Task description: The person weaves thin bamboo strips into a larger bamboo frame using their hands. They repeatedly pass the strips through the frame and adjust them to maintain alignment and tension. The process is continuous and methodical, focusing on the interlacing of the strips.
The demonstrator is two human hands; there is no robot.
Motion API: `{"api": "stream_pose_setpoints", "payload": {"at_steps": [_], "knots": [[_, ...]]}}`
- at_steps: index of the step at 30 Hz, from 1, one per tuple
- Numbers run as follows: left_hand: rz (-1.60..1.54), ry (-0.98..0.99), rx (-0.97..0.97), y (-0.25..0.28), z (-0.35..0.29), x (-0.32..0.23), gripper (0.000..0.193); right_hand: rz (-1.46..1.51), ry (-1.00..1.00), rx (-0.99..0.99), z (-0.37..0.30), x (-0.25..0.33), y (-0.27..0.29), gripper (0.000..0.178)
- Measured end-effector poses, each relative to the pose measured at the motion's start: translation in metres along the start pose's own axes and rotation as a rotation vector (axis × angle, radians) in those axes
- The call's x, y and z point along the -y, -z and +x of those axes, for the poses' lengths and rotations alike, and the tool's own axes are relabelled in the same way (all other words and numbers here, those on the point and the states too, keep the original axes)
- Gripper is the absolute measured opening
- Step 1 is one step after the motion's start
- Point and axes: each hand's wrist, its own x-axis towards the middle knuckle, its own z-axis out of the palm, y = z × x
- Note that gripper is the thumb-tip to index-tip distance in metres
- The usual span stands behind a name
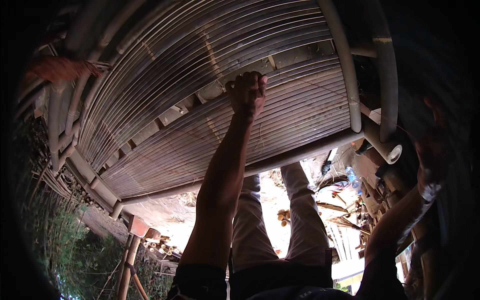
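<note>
A bench-like bamboo frame with rows of thin slats spreads in front of me. My left hand is closed in a fist above its middle, by the gap between two rows of slats. What the fist holds is hidden. A thin reddish string runs taut across the slats toward my right hand, which is raised beyond the right end of the frame. That hand is dim, but the string reaches it and appears held there. Below my left fist a loose strand curls over the slats.
Another person's hand reaches in at the left edge of the frame. A thick bamboo pole juts out at the right corner. Below lie cut bamboo pieces, a plastic bottle and scraps. Bamboo stacks and greenery stand at lower left.
</note>
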Motion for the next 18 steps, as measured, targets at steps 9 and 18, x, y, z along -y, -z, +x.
{"api": "stream_pose_setpoints", "payload": {"at_steps": [9, 18], "knots": [[0.001, 0.032, 0.146, 0.005, 0.003, 0.004, 0.027, 0.193, -0.271, -0.053, 0.124, -0.078, -0.106, 0.063], [-0.259, -0.067, 0.383, -0.003, 0.033, 0.023, 0.020, -0.909, -0.386, -0.168, 0.129, -0.165, -0.210, 0.030]]}}
